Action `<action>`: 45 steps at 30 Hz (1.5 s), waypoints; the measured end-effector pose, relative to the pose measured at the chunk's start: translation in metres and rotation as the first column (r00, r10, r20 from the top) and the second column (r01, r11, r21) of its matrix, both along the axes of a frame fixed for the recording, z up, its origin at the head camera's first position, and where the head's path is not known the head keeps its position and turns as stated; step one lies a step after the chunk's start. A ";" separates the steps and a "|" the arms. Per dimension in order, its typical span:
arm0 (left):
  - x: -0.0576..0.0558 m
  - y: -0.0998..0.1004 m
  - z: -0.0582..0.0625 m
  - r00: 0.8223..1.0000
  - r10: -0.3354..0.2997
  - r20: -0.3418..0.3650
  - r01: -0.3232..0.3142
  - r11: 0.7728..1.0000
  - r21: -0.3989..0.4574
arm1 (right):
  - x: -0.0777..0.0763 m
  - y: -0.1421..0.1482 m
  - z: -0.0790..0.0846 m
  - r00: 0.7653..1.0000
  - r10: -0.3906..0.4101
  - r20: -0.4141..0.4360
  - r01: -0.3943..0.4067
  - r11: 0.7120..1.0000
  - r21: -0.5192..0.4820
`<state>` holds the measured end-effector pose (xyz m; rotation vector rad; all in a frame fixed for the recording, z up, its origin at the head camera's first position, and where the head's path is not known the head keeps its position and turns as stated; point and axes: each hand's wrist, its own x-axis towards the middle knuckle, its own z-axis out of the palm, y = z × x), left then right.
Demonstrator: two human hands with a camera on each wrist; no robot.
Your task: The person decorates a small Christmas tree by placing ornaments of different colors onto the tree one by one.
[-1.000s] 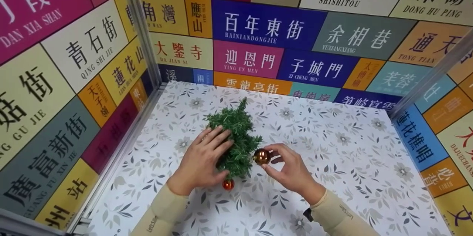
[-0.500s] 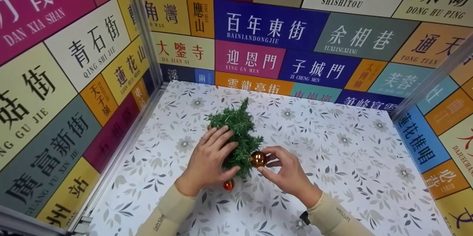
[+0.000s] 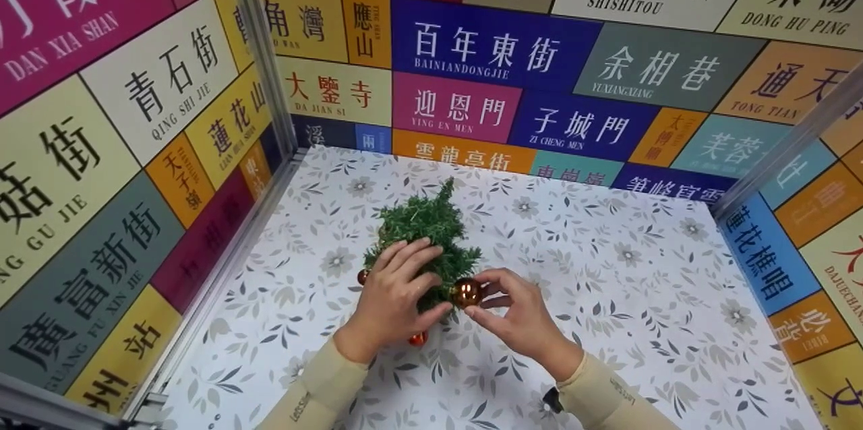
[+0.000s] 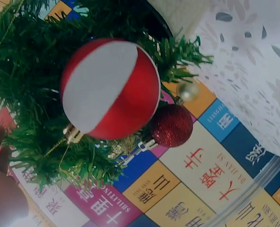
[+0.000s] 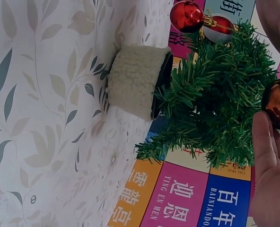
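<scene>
A small green artificial Christmas tree [image 3: 421, 218] stands on the table. My left hand [image 3: 394, 295] rests on its near side, fingers spread over the branches and thumb stretched toward the right. The fingers and thumb of my right hand [image 3: 522, 312] pinch a shiny copper-coloured bauble [image 3: 467, 292] against the right-hand branches. Below the left hand, a red bauble [image 3: 418, 338] shows partly. A large red-and-white bauble [image 4: 109, 90], a glittery dark red bauble [image 4: 172, 125] and a small pearly ball [image 4: 188, 91] hang in the left wrist view. The copper bauble's cap is hidden in the greenery.
The tree's base is wrapped in cream fleece [image 5: 135, 80]. White cloth with a leaf and flower print covers the table [image 3: 607, 309]. Panels with Chinese lettering [image 3: 492, 46] form walls behind and at both sides, with metal posts [image 3: 259, 52] at the corners.
My left hand has slid right and slightly nearer over the tree, uncovering a dark red bauble at the left. My right hand has brought the copper bauble leftward into the branches.
</scene>
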<state>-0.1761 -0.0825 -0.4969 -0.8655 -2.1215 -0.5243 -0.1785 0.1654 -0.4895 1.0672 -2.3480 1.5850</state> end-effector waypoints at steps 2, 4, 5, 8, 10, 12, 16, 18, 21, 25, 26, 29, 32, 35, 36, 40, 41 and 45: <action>0.000 0.001 0.000 1.000 -0.006 0.003 0.006 1.000 0.012 | 0.004 -0.002 0.008 1.000 0.010 0.001 -0.010 1.000 -0.008; 0.001 0.002 0.000 1.000 -0.010 0.009 0.010 1.000 0.024 | 0.007 -0.004 0.013 1.000 0.016 0.000 -0.016 1.000 -0.017; 0.001 0.003 0.000 1.000 -0.015 0.014 0.014 0.999 0.034 | 0.007 -0.004 0.014 1.000 0.019 -0.001 -0.019 1.000 -0.020; 0.002 0.005 0.000 0.999 -0.023 0.026 0.022 0.998 0.058 | 0.008 -0.005 0.014 1.000 0.022 -0.001 -0.022 0.999 -0.031; 0.002 0.006 0.000 0.999 -0.028 0.035 0.026 0.997 0.070 | 0.007 -0.004 0.013 1.000 0.021 -0.004 -0.021 0.999 -0.038; 0.002 0.007 0.000 0.999 -0.032 0.042 0.029 0.997 0.072 | 0.007 -0.004 0.013 1.000 0.020 0.009 -0.019 0.999 -0.037; 0.001 0.009 0.000 0.997 -0.048 0.057 0.043 0.996 0.084 | 0.008 -0.004 0.012 1.000 0.023 0.013 -0.023 0.999 -0.035; 0.002 0.009 0.000 0.997 -0.051 0.060 0.046 0.995 0.090 | 0.008 -0.004 0.011 1.000 0.027 0.006 -0.027 0.999 -0.035; 0.002 0.009 0.001 0.997 -0.048 0.060 0.042 0.995 0.092 | 0.007 -0.003 0.009 1.000 0.023 -0.005 -0.023 0.999 -0.037; 0.003 0.007 0.004 0.998 -0.043 0.043 0.038 0.994 0.104 | 0.001 0.001 -0.004 1.000 -0.002 -0.011 0.002 1.000 -0.013; 0.003 0.006 0.004 0.998 -0.044 0.038 0.040 0.993 0.108 | -0.001 0.002 -0.010 1.000 -0.006 -0.011 0.006 1.000 0.002; 0.002 0.005 0.005 0.998 -0.046 0.032 0.042 0.993 0.114 | -0.007 0.007 -0.026 1.000 -0.017 0.001 0.017 0.998 0.068; 0.002 0.004 0.005 0.998 -0.043 0.039 0.039 0.993 0.107 | -0.008 0.011 -0.034 1.000 -0.023 0.009 0.021 0.989 0.148; 0.002 0.005 0.005 0.998 -0.041 0.052 0.035 0.995 0.098 | -0.007 0.014 -0.036 0.999 -0.035 0.008 0.033 0.975 0.222; 0.002 0.005 0.005 0.998 -0.039 0.057 0.033 0.995 0.092 | -0.007 0.014 -0.037 0.999 -0.037 0.003 0.035 0.970 0.240; 0.002 0.006 0.005 0.997 -0.034 0.074 0.029 0.997 0.076 | -0.006 0.013 -0.036 0.999 -0.046 -0.011 0.047 0.955 0.293; 0.002 0.006 0.005 0.997 -0.033 0.075 0.028 0.997 0.074 | -0.006 0.013 -0.036 0.999 -0.046 -0.013 0.048 0.953 0.298; 0.002 0.007 0.005 0.997 -0.035 0.075 0.029 0.996 0.081 | -0.007 0.012 -0.035 0.998 -0.048 -0.038 0.057 0.953 0.297</action>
